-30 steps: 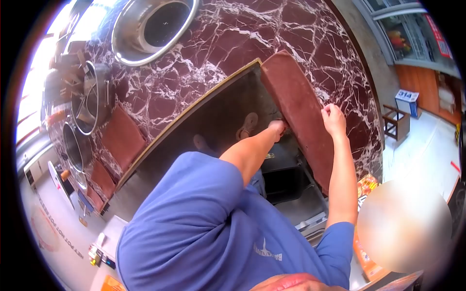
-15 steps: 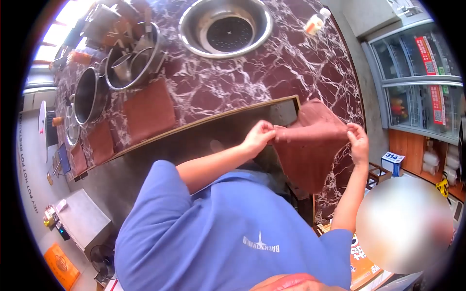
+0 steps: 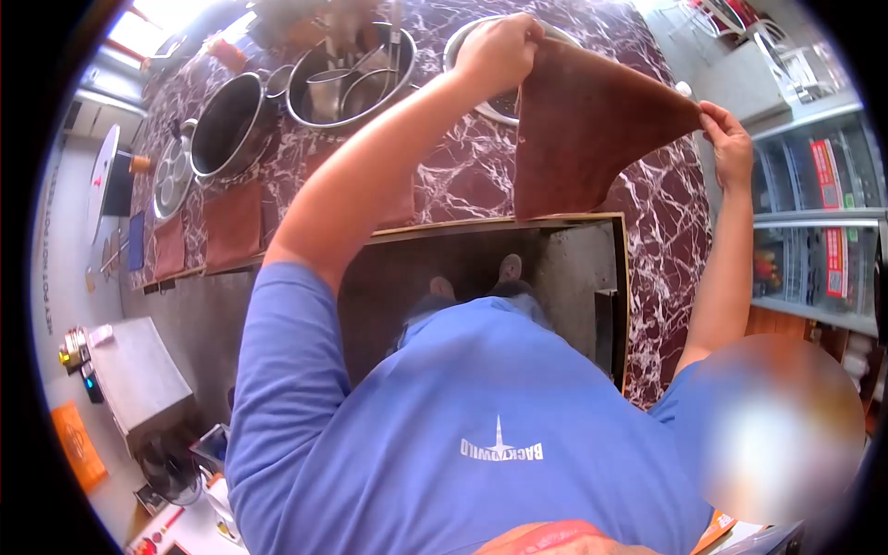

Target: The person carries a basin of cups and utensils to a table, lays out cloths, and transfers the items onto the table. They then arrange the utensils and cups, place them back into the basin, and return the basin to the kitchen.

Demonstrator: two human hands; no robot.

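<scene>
Left hand [image 3: 498, 51] and right hand [image 3: 728, 137] each pinch a top corner of the brown mat [image 3: 581, 139], hanging above the marble worktop [image 3: 462, 176]; it looks light, limp and best gripped at its corners.

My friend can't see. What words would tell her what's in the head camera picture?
A person in a blue shirt holds a brown leather-like mat up by two corners, left hand and right hand, above a dark red marble table. Metal pots and more brown mats sit on the table to the left.
</scene>
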